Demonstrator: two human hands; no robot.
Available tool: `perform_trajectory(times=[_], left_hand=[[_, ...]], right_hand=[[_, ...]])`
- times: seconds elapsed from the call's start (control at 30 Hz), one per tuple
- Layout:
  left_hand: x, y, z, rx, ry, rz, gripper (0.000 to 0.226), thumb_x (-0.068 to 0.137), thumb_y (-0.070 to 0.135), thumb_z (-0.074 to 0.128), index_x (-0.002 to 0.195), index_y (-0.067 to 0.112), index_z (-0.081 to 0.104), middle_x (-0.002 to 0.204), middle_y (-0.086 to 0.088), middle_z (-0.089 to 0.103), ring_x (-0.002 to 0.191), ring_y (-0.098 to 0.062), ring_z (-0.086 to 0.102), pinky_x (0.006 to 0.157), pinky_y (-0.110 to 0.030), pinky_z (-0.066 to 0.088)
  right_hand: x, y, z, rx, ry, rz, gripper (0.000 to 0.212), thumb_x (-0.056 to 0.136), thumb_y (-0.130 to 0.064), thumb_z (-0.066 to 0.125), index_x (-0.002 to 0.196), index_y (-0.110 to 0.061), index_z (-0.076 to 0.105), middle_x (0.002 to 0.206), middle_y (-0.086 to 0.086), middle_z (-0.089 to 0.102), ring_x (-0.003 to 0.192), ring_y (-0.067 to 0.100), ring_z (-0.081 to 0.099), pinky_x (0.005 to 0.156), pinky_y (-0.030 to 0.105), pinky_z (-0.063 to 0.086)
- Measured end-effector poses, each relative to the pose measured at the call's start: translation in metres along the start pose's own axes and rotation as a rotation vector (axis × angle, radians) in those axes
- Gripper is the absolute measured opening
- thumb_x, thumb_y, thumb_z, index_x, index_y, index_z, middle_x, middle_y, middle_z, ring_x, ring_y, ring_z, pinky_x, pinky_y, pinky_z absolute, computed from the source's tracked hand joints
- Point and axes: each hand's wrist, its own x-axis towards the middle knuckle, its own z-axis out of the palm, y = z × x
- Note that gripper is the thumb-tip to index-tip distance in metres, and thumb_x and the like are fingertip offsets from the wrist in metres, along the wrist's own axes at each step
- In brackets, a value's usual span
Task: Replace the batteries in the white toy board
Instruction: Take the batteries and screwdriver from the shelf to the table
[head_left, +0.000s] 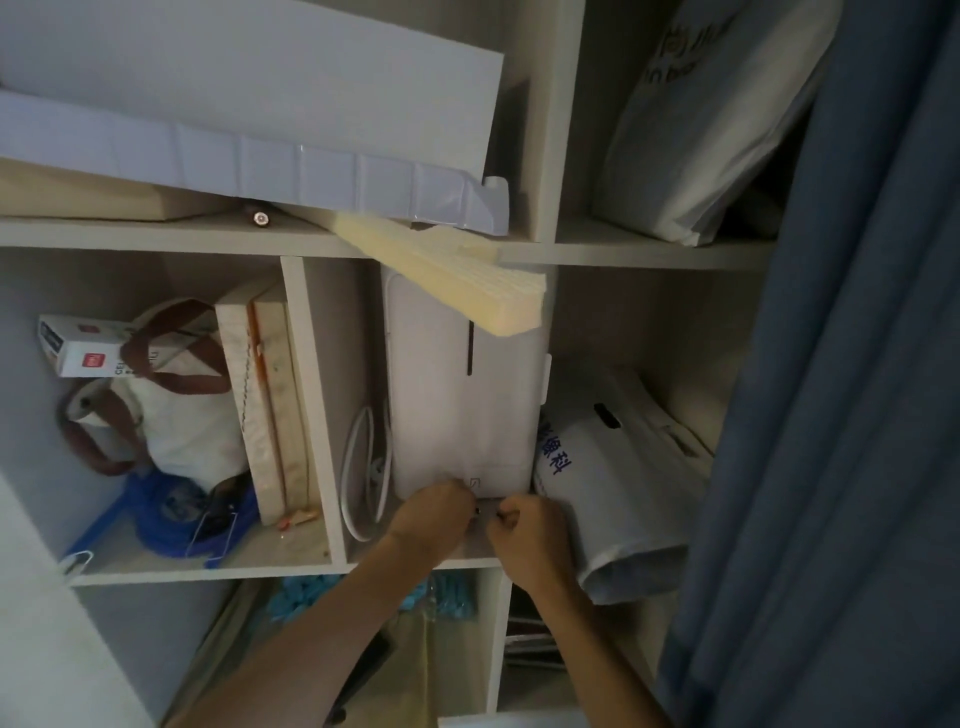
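Note:
My left hand (434, 512) and my right hand (524, 525) are both curled into fists and almost touch at the front edge of the middle shelf (467, 556). Between their fingertips is a small dark object (480, 512), which both seem to pinch; it is too small to tell what it is. Right behind the hands a tall white rounded appliance (462, 395) stands in the cubby. On the upper shelf a large white flat board (234, 104) lies tilted. No batteries are plainly visible.
A yellow foam slab (447, 275) juts out over the appliance. A coiled white cable (363, 473) is left of it and a white plastic bag with blue print (613, 483) right. The left cubby holds a tote bag (171, 415), a small box and boards. A blue curtain (841, 389) hangs at the right.

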Motion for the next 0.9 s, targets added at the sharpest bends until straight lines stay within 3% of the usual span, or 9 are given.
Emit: perform_trajectory(times=[0.1,0.23,0.3,0.4,0.53,0.63,0.7,0.8,0.9], left_hand=[[-0.008,-0.006,0.0,-0.202,0.082,-0.074,0.02,0.102,0.03,0.058,0.111,0.022,0.074,0.108,-0.001,0.077,0.096,-0.022,0.073,0.086,-0.037,0.06],[-0.038,-0.004,-0.017,-0.787,0.267,-0.192,0.011,0.099,0.027,0.069,0.102,0.032,0.078,0.095,0.013,0.078,0.086,-0.002,0.072,0.083,-0.024,0.055],[-0.058,-0.005,-0.035,-1.026,0.368,-0.221,0.014,0.098,0.02,0.071,0.107,0.026,0.08,0.098,0.01,0.079,0.091,-0.005,0.074,0.088,-0.03,0.06],[-0.097,-0.011,-0.073,-1.276,0.509,-0.25,0.013,0.099,0.012,0.068,0.106,0.011,0.079,0.094,-0.004,0.08,0.088,-0.019,0.077,0.08,-0.033,0.064],[-0.173,-0.046,-0.108,-1.4,0.728,-0.382,0.013,0.098,0.007,0.069,0.106,0.005,0.079,0.098,-0.014,0.082,0.092,-0.03,0.079,0.085,-0.04,0.064],[-0.282,-0.104,-0.124,-1.362,0.974,-0.574,0.017,0.096,0.006,0.071,0.111,0.002,0.078,0.101,-0.02,0.081,0.093,-0.029,0.076,0.088,-0.044,0.064],[-0.313,-0.119,-0.125,-1.368,1.015,-0.616,0.018,0.092,0.003,0.073,0.109,0.003,0.078,0.099,-0.021,0.08,0.089,-0.026,0.076,0.086,-0.041,0.065],[-0.341,-0.125,-0.13,-1.298,1.009,-0.703,0.02,0.091,0.001,0.073,0.111,0.006,0.077,0.095,-0.009,0.083,0.089,-0.023,0.079,0.082,-0.032,0.065],[-0.449,-0.15,-0.147,-1.127,1.159,-0.844,0.018,0.093,0.003,0.073,0.11,0.005,0.079,0.096,-0.008,0.083,0.089,-0.021,0.08,0.081,-0.027,0.063]], right_hand=[[-0.006,-0.004,-0.012,0.216,-0.064,0.02,0.006,0.094,-0.016,0.072,0.089,-0.015,0.076,0.076,-0.008,0.073,0.07,0.003,0.068,0.065,0.019,0.057],[-0.014,-0.015,-0.027,0.44,-0.041,0.048,0.005,0.096,-0.023,0.073,0.098,-0.028,0.073,0.093,-0.012,0.077,0.09,0.001,0.072,0.08,0.023,0.06],[-0.018,-0.031,-0.032,0.524,-0.025,0.016,0.006,0.095,-0.022,0.074,0.099,-0.027,0.074,0.095,-0.012,0.079,0.089,-0.001,0.073,0.08,0.023,0.062],[-0.025,-0.064,-0.033,0.619,-0.084,-0.079,0.01,0.095,-0.016,0.074,0.1,-0.025,0.074,0.096,-0.013,0.079,0.09,-0.003,0.074,0.079,0.019,0.062],[-0.041,-0.127,-0.008,0.659,-0.235,-0.225,0.011,0.095,-0.018,0.075,0.104,-0.024,0.075,0.098,-0.016,0.077,0.092,-0.006,0.072,0.078,0.013,0.059],[-0.088,-0.212,0.037,0.695,-0.478,-0.368,0.011,0.094,-0.018,0.076,0.104,-0.024,0.075,0.095,-0.016,0.077,0.09,-0.006,0.072,0.076,0.012,0.057],[-0.099,-0.235,0.049,0.759,-0.544,-0.399,0.012,0.094,-0.015,0.076,0.102,-0.024,0.074,0.092,-0.014,0.077,0.088,-0.002,0.073,0.078,0.015,0.058],[-0.107,-0.254,0.065,0.773,-0.552,-0.436,0.01,0.094,-0.012,0.076,0.101,-0.019,0.075,0.091,-0.007,0.078,0.085,0.009,0.075,0.081,0.021,0.061],[-0.173,-0.326,0.107,0.811,-0.699,-0.539,0.007,0.093,-0.008,0.075,0.099,-0.011,0.076,0.086,0.0,0.079,0.08,0.017,0.076,0.08,0.026,0.062]])
